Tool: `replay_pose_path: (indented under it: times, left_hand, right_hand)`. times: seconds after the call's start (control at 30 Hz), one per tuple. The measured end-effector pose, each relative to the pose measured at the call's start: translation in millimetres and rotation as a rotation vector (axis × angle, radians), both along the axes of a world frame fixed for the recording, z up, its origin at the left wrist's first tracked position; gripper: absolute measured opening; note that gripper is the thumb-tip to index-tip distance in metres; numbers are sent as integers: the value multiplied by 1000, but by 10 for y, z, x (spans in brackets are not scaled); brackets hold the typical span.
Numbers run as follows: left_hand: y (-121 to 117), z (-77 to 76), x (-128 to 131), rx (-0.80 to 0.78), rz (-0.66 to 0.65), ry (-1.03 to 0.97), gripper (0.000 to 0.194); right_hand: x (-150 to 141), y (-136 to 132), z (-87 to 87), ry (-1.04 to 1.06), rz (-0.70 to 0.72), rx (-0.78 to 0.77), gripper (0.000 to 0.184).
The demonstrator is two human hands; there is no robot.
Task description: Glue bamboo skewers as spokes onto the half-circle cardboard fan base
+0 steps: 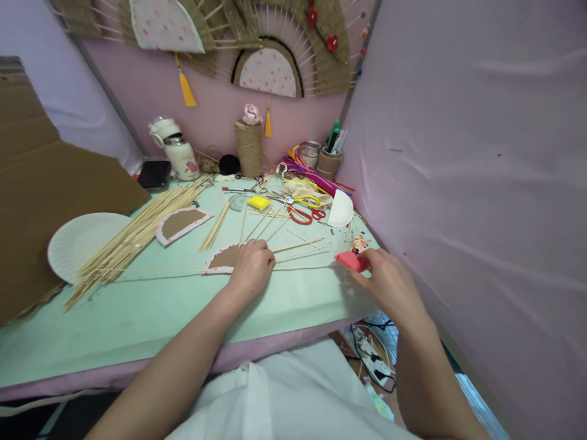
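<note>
My left hand [253,264] lies with curled fingers on the right part of a cardboard half-circle [223,259] edged in dotted cloth. Thin sticks [298,245] fan outward from this piece, up and to the right. What the left fingers grip, if anything, is hidden beneath them. My right hand [385,275] pinches a small red block [351,261] at the table's right side, close to the end of a long stick. A second cloth-edged half-circle [183,225] rests farther left.
A large bundle of bamboo sticks [142,229] overlaps a paper plate [76,241] at left. Scissors [300,215], a yellow block [258,203] and a white half-plate [341,209] lie behind my hands. A twine spool [249,150] and a bottle [183,159] stand at the back.
</note>
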State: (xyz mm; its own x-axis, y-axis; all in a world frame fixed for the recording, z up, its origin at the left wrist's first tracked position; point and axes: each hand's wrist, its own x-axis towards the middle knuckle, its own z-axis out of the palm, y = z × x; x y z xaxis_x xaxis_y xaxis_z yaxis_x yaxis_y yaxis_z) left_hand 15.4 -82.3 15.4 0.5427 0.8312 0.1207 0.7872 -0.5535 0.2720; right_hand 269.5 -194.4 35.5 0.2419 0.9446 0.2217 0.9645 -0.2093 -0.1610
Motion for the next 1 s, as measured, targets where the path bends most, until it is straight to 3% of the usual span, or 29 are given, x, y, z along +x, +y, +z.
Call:
replay_pose_path:
  times: [0.27, 0.53, 0.7, 1.0]
  left_hand:
    - [21, -60, -25, 23, -19, -30, 31]
    - [37, -84, -39, 32, -30, -53, 30]
    - [32, -81, -31, 36, -21, -46, 32]
    - [16, -70, -25, 37, -1, -30, 31]
  right_hand:
    - [-182, 185, -215, -171, -18, 11, 29]
    - [-310, 335, -382, -104, -19, 87, 22]
    - [-341, 375, -427, -10, -22, 58, 23]
    - [-320, 289, -422, -73, 14, 43, 16]
